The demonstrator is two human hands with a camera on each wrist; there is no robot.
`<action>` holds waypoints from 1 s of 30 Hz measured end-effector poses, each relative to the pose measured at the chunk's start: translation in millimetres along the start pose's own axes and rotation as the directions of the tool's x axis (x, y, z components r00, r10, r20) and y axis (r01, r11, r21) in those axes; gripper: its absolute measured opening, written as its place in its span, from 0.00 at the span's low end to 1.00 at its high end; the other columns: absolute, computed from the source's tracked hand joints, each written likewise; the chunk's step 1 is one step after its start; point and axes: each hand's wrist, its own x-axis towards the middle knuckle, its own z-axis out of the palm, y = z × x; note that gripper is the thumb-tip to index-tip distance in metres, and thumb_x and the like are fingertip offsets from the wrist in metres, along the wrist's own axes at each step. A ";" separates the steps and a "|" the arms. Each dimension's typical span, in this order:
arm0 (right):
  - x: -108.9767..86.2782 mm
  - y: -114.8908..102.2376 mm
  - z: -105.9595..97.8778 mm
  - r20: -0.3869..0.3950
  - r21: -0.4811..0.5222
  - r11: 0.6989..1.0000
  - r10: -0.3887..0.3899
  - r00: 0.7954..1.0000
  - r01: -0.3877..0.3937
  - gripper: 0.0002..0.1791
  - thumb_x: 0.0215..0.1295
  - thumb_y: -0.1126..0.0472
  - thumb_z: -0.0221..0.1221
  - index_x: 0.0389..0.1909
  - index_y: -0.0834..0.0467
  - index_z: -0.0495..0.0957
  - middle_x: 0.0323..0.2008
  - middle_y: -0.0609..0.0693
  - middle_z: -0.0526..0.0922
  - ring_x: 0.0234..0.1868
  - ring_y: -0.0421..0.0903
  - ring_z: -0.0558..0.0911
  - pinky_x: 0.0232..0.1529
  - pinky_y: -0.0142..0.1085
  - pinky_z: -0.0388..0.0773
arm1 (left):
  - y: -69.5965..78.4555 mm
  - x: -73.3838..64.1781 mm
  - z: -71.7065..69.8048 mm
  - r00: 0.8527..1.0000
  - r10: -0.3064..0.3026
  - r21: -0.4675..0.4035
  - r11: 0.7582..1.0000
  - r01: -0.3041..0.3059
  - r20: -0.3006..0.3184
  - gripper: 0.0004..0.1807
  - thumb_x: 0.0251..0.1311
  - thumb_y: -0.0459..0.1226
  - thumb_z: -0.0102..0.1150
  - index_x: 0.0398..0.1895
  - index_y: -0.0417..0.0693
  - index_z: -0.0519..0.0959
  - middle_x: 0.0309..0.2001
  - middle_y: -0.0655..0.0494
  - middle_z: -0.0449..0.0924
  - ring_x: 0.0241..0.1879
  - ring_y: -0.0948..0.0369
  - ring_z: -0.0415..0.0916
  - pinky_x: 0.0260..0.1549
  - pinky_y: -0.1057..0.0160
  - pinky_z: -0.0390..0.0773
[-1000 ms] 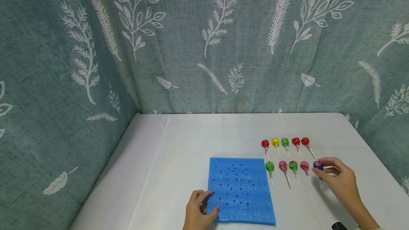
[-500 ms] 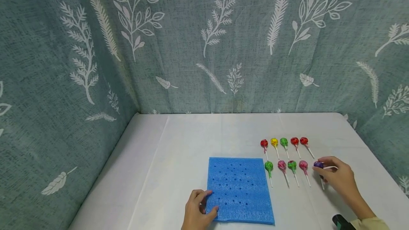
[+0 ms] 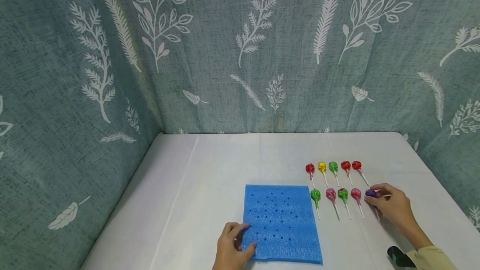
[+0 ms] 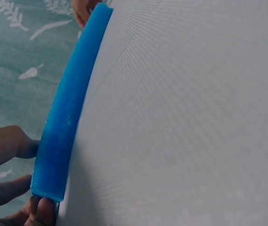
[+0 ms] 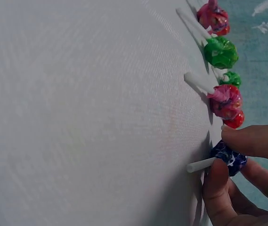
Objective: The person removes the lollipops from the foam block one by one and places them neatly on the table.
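Observation:
A purple-wrapped lollipop point(image 3: 371, 193) is at the right end of the near row, its head pinched between the thumb and fingers of my right hand point(image 3: 395, 207). In the right wrist view its white stick points left, low over the tabletop. A flat blue foam board point(image 3: 281, 203) with rows of small holes lies in front of me. My left hand point(image 3: 233, 246) holds the board by its left edge near the front corner. Beside the purple one in the near row are a pink lollipop point(image 3: 356, 195), a green-and-red one point(image 3: 343, 194), another pink one point(image 3: 331, 194) and a green one point(image 3: 315, 195).
The far row has red point(image 3: 310, 168), yellow point(image 3: 322, 167), green point(image 3: 333, 167) and two more red lollipops point(image 3: 346, 165). A white cloth covers the table point(image 3: 210, 166). Green leaf-patterned curtain point(image 3: 217, 53) surrounds it. A dark device point(image 3: 399, 257) sits at my right wrist.
My right hand, pinching the purple lollipop, has shifted slightly left over the last half second, and more sleeve shows than a second ago. My left hand and the foam board hold their place.

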 end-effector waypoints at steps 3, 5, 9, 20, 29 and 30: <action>1.8 2.1 0.1 -0.007 -0.010 1.000 -0.017 1.000 0.017 0.23 0.58 0.61 0.64 0.51 0.69 0.71 0.39 0.67 0.73 0.30 0.51 0.74 0.19 0.29 0.72 | -1.1 -0.3 0.2 1.000 0.004 0.000 1.000 -0.004 -0.003 0.23 0.44 0.35 0.72 0.46 0.35 0.80 0.39 0.52 0.67 0.24 0.69 0.63 0.22 0.70 0.71; 2.4 2.3 0.0 -0.005 -0.015 1.000 -0.020 1.000 0.020 0.24 0.58 0.60 0.64 0.51 0.69 0.71 0.40 0.68 0.73 0.31 0.51 0.74 0.19 0.28 0.72 | -1.3 -0.3 0.0 1.000 0.002 0.003 1.000 -0.002 -0.002 0.23 0.44 0.35 0.72 0.46 0.36 0.80 0.39 0.53 0.67 0.25 0.69 0.64 0.23 0.70 0.71; 3.9 0.9 -0.5 0.011 -0.017 1.000 -0.009 1.000 0.009 0.25 0.58 0.60 0.64 0.52 0.70 0.71 0.41 0.69 0.73 0.32 0.52 0.75 0.20 0.27 0.72 | -1.3 -0.5 -0.7 1.000 0.001 0.005 1.000 -0.001 -0.002 0.23 0.44 0.35 0.72 0.46 0.35 0.80 0.39 0.53 0.67 0.25 0.69 0.64 0.23 0.70 0.71; 9.6 2.9 -1.0 0.048 -0.035 0.999 -0.021 0.999 0.023 0.27 0.59 0.60 0.64 0.54 0.71 0.70 0.43 0.70 0.73 0.36 0.55 0.75 0.21 0.28 0.74 | -2.8 -1.4 -2.3 1.000 0.021 0.001 1.000 -0.021 -0.009 0.23 0.44 0.35 0.71 0.45 0.35 0.80 0.38 0.53 0.67 0.23 0.70 0.63 0.22 0.70 0.72; 12.6 8.9 -2.0 0.050 -0.057 0.998 0.015 0.999 -0.012 0.29 0.58 0.60 0.64 0.57 0.71 0.69 0.47 0.72 0.72 0.42 0.63 0.75 0.27 0.36 0.79 | -0.3 0.2 -3.9 0.998 -0.006 -0.009 1.000 0.006 0.059 0.23 0.46 0.37 0.71 0.47 0.37 0.79 0.38 0.53 0.66 0.26 0.68 0.64 0.23 0.70 0.71; 11.9 8.6 -2.9 0.049 -0.056 0.998 0.017 0.999 -0.014 0.29 0.58 0.60 0.64 0.57 0.71 0.68 0.47 0.72 0.72 0.42 0.63 0.75 0.26 0.35 0.79 | -0.1 0.4 -4.1 0.998 -0.009 -0.008 1.000 0.010 0.063 0.24 0.46 0.37 0.71 0.47 0.37 0.79 0.38 0.53 0.66 0.26 0.68 0.64 0.23 0.70 0.71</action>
